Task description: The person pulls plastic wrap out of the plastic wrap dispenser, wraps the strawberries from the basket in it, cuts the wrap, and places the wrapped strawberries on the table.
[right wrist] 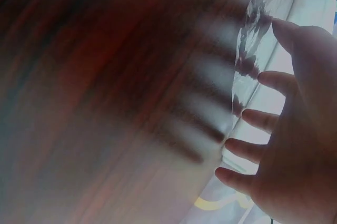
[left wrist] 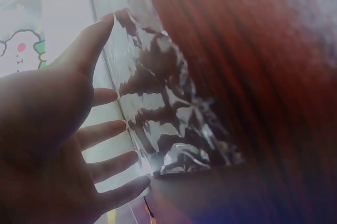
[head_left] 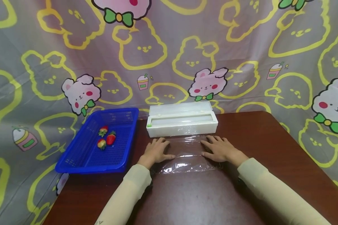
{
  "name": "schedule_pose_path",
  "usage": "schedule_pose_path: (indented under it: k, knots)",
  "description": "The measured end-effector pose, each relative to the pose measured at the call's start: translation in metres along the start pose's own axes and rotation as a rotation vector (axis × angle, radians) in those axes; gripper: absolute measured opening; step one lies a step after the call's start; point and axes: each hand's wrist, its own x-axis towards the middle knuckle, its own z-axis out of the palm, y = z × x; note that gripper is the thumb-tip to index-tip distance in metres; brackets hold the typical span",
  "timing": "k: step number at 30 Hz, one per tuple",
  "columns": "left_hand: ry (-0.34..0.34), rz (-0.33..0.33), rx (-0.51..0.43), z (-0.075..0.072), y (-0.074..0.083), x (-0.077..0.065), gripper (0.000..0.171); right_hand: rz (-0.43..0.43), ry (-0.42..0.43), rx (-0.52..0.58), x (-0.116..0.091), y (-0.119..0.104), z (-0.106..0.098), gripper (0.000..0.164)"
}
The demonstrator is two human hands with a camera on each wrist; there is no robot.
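A sheet of clear plastic wrap lies across the table, stretching toward me from a white wrap dispenser box whose lid is raised. My left hand rests on the left side of the sheet, fingers spread and pointing at the box. On the right side, my right hand mirrors it, palm down with fingers apart. In the left wrist view the fingertips meet the crinkled, shiny film. The right wrist view has the fingertips along the film's edge. Neither hand is curled round anything.
A blue plastic basket stands to the left, holding three strawberries. The brown wooden table extends to the right and toward me. Behind it hangs a grey curtain with yellow cartoon outlines.
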Motion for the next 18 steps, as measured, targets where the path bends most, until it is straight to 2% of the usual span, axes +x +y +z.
schedule_pose_path:
  k: [5, 10, 14, 18]
  knots:
    - [0.016, 0.011, -0.007, -0.001, 0.000, -0.003, 0.079, -0.015, 0.020, 0.005, -0.001, -0.003, -0.002, 0.066]
    - [0.049, 0.049, 0.032, -0.009, 0.006, -0.008, 0.076, -0.042, 0.036, 0.001, -0.006, -0.008, -0.005, 0.067]
    - [0.091, 0.097, 0.087, -0.027, 0.016, -0.017, 0.071, -0.065, 0.047, -0.020, -0.013, -0.012, -0.008, 0.068]
    - [0.159, 0.161, 0.134, -0.058, 0.028, -0.040, 0.065, -0.073, 0.021, -0.015, -0.022, -0.013, -0.010, 0.068]
